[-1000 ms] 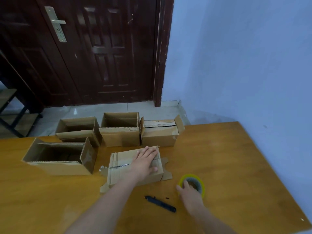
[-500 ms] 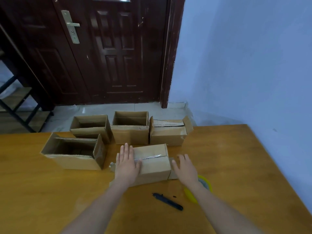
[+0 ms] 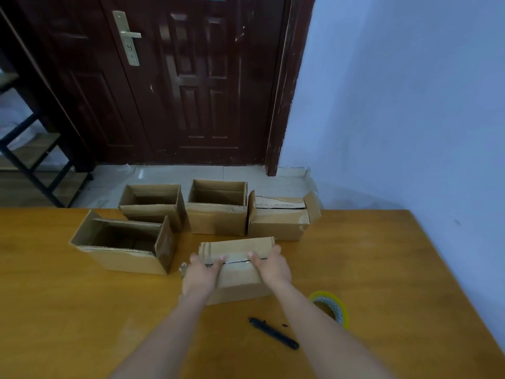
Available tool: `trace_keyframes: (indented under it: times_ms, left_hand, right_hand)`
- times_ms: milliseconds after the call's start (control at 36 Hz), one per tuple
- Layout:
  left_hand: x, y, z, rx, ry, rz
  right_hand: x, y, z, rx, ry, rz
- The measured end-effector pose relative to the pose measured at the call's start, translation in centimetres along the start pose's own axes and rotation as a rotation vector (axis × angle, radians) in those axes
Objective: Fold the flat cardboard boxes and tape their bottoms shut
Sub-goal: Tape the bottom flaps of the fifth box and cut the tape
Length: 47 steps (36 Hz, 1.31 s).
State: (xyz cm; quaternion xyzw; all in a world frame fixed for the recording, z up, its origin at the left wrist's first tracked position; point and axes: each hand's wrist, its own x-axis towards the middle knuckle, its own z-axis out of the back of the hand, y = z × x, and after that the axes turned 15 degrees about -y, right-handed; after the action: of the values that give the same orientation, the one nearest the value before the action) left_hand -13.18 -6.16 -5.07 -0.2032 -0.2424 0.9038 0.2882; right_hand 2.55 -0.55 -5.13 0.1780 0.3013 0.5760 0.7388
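Both hands on a taped box at the bench's middle.

Left to right: open box [image 3: 123, 242], left hand [image 3: 200, 276] and right hand [image 3: 273, 269] with fingers curled over the upturned box [image 3: 235, 248] (tape seam between thumbs), pen [image 3: 273, 332], tape roll [image 3: 332, 307] on the bench [image 3: 382, 269].

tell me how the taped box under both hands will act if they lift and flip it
The taped box is probably light for its size: it is plain corrugated cardboard, like the four open, seemingly empty boxes behind it. It should hold its shape, since tape runs along the seam under both thumbs. The loose flaps at its underside may swing open when it is turned.
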Motion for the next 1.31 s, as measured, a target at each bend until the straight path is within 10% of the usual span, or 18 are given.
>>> trace_keyframes:
  times_ms: [444, 1083, 1306]
  left_hand:
    - [1.6, 0.8, 0.6, -0.2, 0.193, 0.122]
    - [-2.3, 0.8, 4.3, -0.619, 0.021, 0.241]
    - [-3.2, 0.0, 4.1, -0.515, 0.238, 0.258]
  right_hand:
    - [0.8, 0.2, 1.8, 0.264, 0.242, -0.268]
    - [-1.1, -1.6, 6.6, 0.588, 0.07, -0.497]
    - [-2.2, -3.7, 7.7, 0.658, 0.129, -0.441]
